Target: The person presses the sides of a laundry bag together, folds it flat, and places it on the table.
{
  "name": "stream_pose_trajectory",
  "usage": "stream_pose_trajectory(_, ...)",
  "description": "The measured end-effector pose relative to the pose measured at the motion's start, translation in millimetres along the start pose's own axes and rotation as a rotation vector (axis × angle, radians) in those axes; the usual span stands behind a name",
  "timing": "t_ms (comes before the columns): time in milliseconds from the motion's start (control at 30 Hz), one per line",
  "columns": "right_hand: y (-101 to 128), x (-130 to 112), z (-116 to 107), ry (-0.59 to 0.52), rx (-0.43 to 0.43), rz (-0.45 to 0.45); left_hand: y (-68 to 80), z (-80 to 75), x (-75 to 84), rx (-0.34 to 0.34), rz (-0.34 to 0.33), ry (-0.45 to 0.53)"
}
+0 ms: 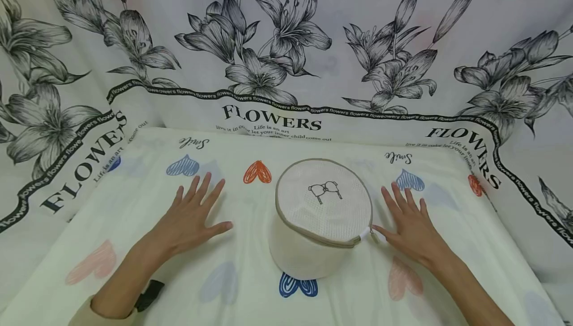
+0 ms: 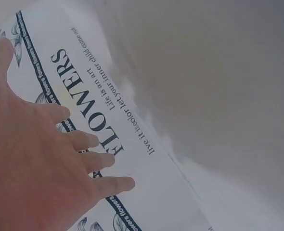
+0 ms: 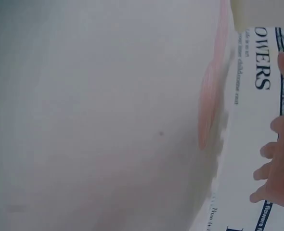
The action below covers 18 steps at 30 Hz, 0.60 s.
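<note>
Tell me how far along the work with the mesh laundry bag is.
Done: the mesh laundry bag stands upright on the heart-print sheet, its lid apparently zipped shut. In hand: nothing; the left hand and right hand lie flat either side, the right thumb near the zipper pull. Left: any opening or filling.

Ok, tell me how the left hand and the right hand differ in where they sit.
The left hand lies well clear of the mesh laundry bag; the right hand lies close beside it, thumb by the zipper pull. Both rest flat, fingers spread, on the heart-print cloth.
</note>
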State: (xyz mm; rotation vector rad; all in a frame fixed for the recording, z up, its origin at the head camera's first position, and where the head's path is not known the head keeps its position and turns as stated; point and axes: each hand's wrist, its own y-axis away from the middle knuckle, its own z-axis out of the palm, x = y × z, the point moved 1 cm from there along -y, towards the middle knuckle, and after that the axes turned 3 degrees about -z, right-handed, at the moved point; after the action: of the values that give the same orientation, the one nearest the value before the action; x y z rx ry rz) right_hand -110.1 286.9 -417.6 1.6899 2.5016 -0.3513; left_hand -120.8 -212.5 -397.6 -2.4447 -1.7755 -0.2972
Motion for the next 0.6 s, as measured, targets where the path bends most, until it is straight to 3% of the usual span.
stream_pose_trajectory(233,-1.2,-5.7,-14.0,-0.094,-0.008,-0.011,-6.6,-8.8,3.6,0.017,0.071,0.0)
stream_pose_trajectory(500,-2.1,-14.9,-33.2,-0.223,-0.003,-0.017,-10.6,-22.4,15.8,0.001,0.097,0.022)
stream_pose_trajectory(600,-3.3,-18.0,-38.8,-0.288,0.008,-0.008,-11.3,-27.6,21.5,0.035,0.136,0.028)
